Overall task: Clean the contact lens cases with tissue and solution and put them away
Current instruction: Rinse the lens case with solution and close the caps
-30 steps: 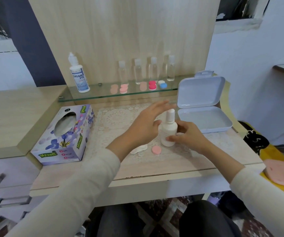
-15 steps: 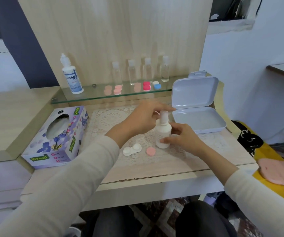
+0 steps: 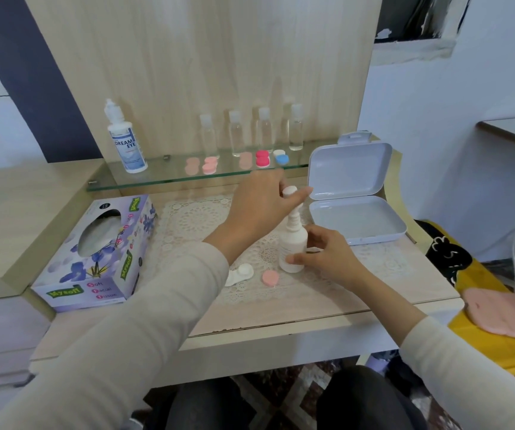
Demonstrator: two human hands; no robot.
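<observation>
My right hand (image 3: pixel 327 259) wraps its fingers (image 3: pixel 317 234) round the solution bottle (image 3: pixel 293 243), keeping it upright on the worktop (image 3: pixel 281 318). My left hand (image 3: pixel 262 206) pinches its cap (image 3: pixel 289 191) just above the nozzle. The white lens case (image 3: pixel 240 273) and pink lid (image 3: pixel 270 277) lie just beside, ready for rinsing.

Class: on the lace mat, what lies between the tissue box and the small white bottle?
The head view shows a white lens case and a loose pink cap lying there, nearer the white bottle.
</observation>
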